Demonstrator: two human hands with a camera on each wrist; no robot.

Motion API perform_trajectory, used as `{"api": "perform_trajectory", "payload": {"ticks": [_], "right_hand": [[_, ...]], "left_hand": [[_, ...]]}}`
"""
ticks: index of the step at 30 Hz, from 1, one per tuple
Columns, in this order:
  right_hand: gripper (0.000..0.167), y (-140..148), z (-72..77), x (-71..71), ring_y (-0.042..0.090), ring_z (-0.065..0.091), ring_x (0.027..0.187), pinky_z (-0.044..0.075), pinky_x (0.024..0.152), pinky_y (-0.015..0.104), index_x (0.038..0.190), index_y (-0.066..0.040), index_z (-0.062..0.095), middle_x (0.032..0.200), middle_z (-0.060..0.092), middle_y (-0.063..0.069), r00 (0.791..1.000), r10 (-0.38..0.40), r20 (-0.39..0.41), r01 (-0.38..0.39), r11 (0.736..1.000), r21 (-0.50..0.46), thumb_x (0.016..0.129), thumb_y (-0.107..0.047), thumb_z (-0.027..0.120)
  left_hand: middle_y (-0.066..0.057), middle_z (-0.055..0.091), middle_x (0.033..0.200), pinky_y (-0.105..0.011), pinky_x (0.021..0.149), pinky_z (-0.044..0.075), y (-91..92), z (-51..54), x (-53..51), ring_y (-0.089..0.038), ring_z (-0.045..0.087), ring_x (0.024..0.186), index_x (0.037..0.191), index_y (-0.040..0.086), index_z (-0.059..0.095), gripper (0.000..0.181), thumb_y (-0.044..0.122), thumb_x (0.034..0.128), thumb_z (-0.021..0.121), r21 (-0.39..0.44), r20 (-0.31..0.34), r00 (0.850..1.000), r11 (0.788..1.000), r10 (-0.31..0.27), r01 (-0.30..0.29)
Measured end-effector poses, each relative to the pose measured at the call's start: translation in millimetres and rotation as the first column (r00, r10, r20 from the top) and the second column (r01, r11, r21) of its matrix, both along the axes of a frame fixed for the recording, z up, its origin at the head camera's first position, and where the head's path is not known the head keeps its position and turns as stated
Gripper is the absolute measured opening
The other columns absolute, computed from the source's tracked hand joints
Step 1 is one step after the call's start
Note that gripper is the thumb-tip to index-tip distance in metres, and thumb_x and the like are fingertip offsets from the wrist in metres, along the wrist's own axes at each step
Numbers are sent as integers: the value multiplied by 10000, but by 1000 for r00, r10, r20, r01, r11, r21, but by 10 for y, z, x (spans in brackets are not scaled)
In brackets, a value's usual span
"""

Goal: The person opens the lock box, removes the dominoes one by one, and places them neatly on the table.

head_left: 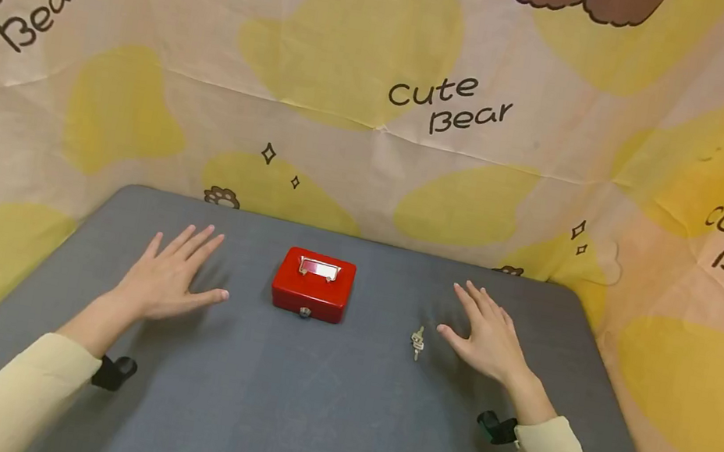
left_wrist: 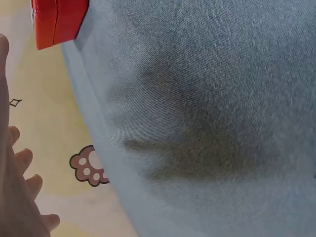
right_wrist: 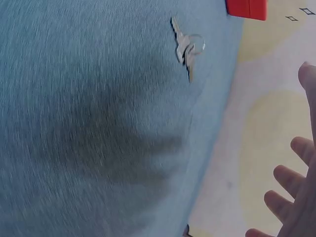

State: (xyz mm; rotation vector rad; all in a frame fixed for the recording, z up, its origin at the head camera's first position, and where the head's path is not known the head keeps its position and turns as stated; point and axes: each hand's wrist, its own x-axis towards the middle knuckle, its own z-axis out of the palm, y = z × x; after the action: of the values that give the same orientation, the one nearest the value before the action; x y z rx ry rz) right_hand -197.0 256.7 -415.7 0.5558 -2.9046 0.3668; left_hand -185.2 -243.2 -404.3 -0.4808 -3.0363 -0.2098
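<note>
A red metal cash box (head_left: 313, 286) with a silver handle on its lid and a round lock on its front sits closed on the table. To its right lie two small keys (head_left: 418, 343) on a ring, which the right wrist view shows more closely as silver keys (right_wrist: 183, 48). My left hand (head_left: 172, 279) is held over the table left of the box, fingers spread and holding nothing. Just right of the keys hovers my right hand (head_left: 486, 337), also spread and bare. Neither hand touches the box or the keys.
The grey cloth-covered table (head_left: 302, 422) has rounded far corners. Behind and beside it hangs a printed fabric backdrop (head_left: 355, 43) with yellow patches and "cute Bear" lettering. Each wrist carries a black strap mount (head_left: 114, 372).
</note>
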Motion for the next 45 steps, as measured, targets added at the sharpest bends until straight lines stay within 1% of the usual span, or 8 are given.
{"api": "perform_trajectory", "payload": {"ticks": [11, 17, 21, 25, 30, 35, 41, 45], "right_hand": [[751, -177, -180, -43, 380, 340, 1310, 313, 938, 646, 1426, -122, 347, 1454, 353, 134, 999, 37, -33, -40, 995, -86, 816, -444, 644], [743, -337, -228, -53, 363, 351, 1310, 331, 941, 629, 1418, -103, 359, 1457, 353, 125, 997, 69, -40, -73, 991, -114, 815, -422, 655], [750, -459, -230, -63, 358, 344, 1316, 321, 955, 627, 1420, -90, 354, 1458, 353, 123, 996, 90, -16, -91, 984, -155, 817, -422, 653], [762, -570, -227, -77, 346, 327, 1329, 314, 955, 636, 1435, -105, 326, 1466, 343, 106, 995, 99, 11, -95, 976, -195, 822, -425, 649], [766, -695, -259, -82, 319, 322, 1338, 317, 967, 622, 1445, -121, 305, 1469, 341, 98, 993, 107, 45, -94, 969, -230, 826, -415, 648], [762, -799, -323, -113, 305, 340, 1328, 326, 985, 590, 1448, -129, 299, 1470, 338, 95, 991, 118, 59, -98, 961, -259, 831, -413, 645], [752, -911, -371, -158, 294, 350, 1322, 321, 1039, 501, 1449, -113, 288, 1467, 332, 118, 986, 141, 85, -103, 933, -346, 841, -370, 650], [749, -985, -395, -190, 270, 352, 1324, 326, 1047, 466, 1449, -108, 285, 1464, 338, 105, 983, 146, 108, -93, 914, -395, 842, -336, 659]], "left_hand": [[-135, 206, 1518, -657, 1032, 97, -4, -154, -54, -394, 188, 1367, 1479, 117, 185, 956, 707, 785, 478, 112, -20, 999, 993, 31, -29], [-146, 220, 1512, -652, 1032, 125, 51, -235, -88, -410, 214, 1353, 1477, 110, 187, 951, 679, 787, 510, 173, -15, 999, 984, 47, -43], [-154, 222, 1509, -645, 1028, 160, 86, -277, -109, -411, 220, 1351, 1470, 87, 201, 932, 640, 799, 537, 225, -9, 998, 973, 61, -58], [-149, 201, 1518, -632, 1031, 175, 114, -302, -137, -408, 206, 1358, 1470, 80, 199, 920, 615, 809, 548, 287, 19, 997, 955, 76, -78], [-127, 149, 1536, -657, 1016, 165, 130, -317, -156, -404, 177, 1369, 1484, 110, 153, 938, 616, 804, 556, 345, 77, 993, 932, 85, -106], [-135, 120, 1539, -663, 1007, 191, 150, -344, -168, -407, 173, 1367, 1489, 130, 128, 948, 569, 797, 605, 422, 120, 990, 899, 76, -120], [-166, 131, 1529, -641, 1015, 218, 246, -378, -210, -408, 193, 1360, 1479, 99, 162, 978, 494, 759, 695, 504, 140, 989, 857, 40, -106], [-169, 144, 1527, -637, 1014, 228, 344, -377, -226, -406, 208, 1356, 1474, 89, 176, 993, 459, 737, 731, 532, 163, 986, 839, 32, -115]]}}
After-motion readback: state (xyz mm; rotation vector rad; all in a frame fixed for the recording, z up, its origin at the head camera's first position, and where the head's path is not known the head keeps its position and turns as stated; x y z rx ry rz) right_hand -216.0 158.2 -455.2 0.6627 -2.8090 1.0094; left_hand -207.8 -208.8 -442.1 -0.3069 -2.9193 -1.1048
